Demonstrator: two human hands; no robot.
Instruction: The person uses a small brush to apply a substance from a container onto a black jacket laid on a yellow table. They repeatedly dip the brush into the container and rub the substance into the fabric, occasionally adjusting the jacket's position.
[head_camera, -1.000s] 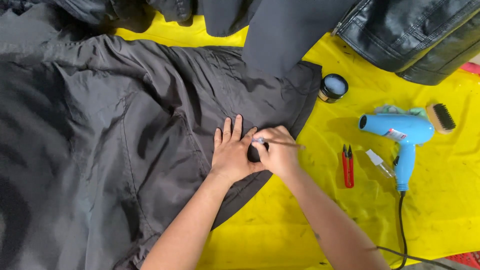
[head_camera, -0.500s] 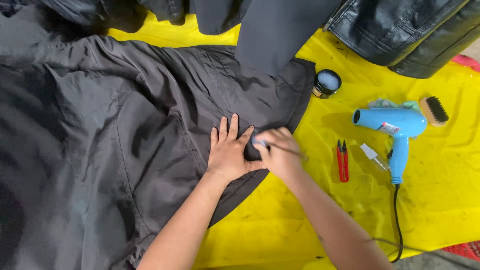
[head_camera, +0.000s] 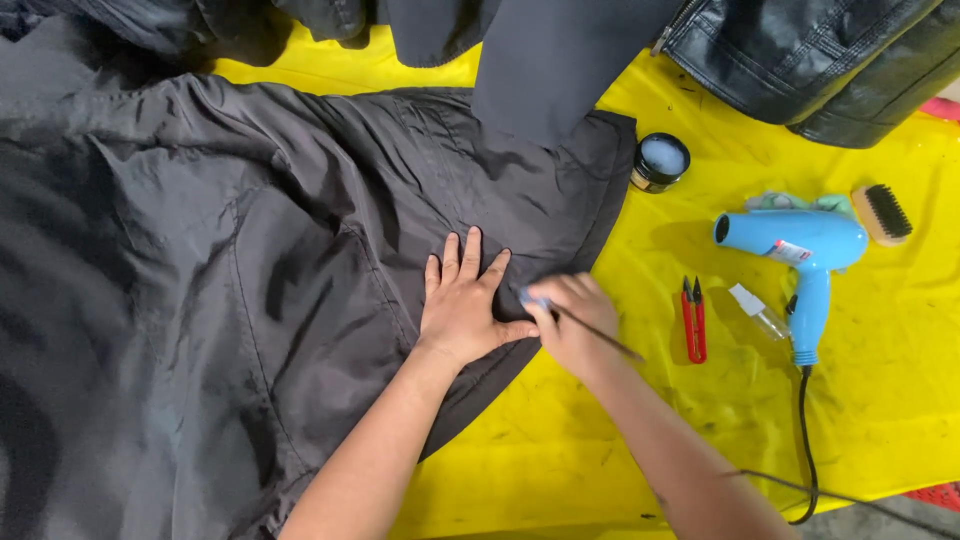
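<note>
The left hand (head_camera: 462, 305) lay flat with fingers spread on the dark grey nylon jacket (head_camera: 250, 270), as it did a second before. The right hand (head_camera: 572, 325) was closed around a thin dark brush-like stick (head_camera: 598, 334), whose pale blue tip touched the jacket just beside the left thumb; this hand had moved slightly to the right. The jacket covered the left of the yellow tabletop (head_camera: 700, 430). Farther right lay small red snips (head_camera: 693, 318), a light blue hair dryer (head_camera: 805, 250), and a round black jar (head_camera: 660, 160) with a pale blue top.
</note>
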